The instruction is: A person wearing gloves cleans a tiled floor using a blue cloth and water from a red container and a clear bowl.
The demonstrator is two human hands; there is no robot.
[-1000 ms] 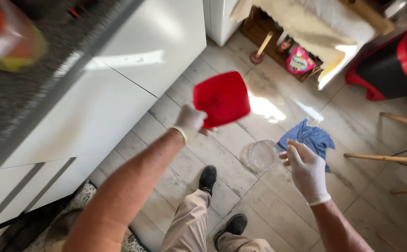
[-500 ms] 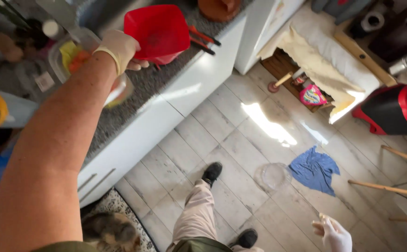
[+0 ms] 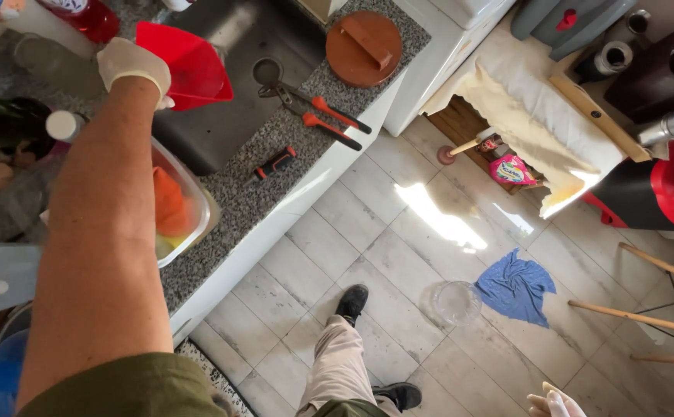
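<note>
- left hand in a white glove, fingers clamped on the rim of the red plastic container, holding it tilted over the dark sink
- so the container's at the sink already, can't tell if anything's in it
- 2 pliers sit on the granite counter
- blue rag and clear lid are on the floor tiles, not picked up
- right hand barely in frame at the bottom, fingers look loose, holding nothing I can see

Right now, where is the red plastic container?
In the head view, upper left, the red container is held by the gloved left hand over the dark sink, left of the pliers on the granite counter.
</note>
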